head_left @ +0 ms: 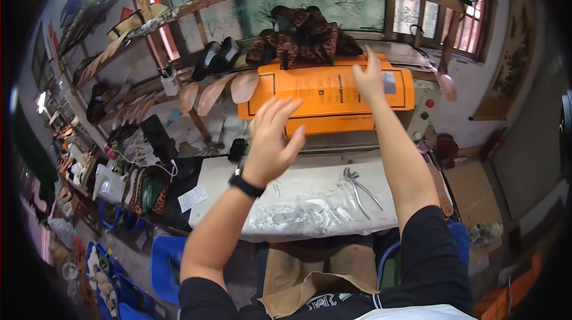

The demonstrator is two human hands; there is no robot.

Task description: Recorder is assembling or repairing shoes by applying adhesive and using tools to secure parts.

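An orange sheet-like panel (322,91) with a black border and dark print stands at the back of the bench. My left hand (271,138) is raised before its lower left part, fingers apart and holding nothing. I cannot tell whether the fingertips touch the panel. Higher up, my right hand (369,79) reaches over the panel's right part, thumb and fingers apart, near its top edge. A heap of leopard-print shoe uppers (304,37) lies just behind that edge. Below my hands, a pair of metal lasting pincers (360,189) rests on the white bench cover.
Tan insoles (217,94) stand in a row left of the panel, below black shoes (217,58). A control box (424,108) with red and green buttons is at right. White paper (192,198) lies at the bench's left edge. Blue bins (167,266) stand below.
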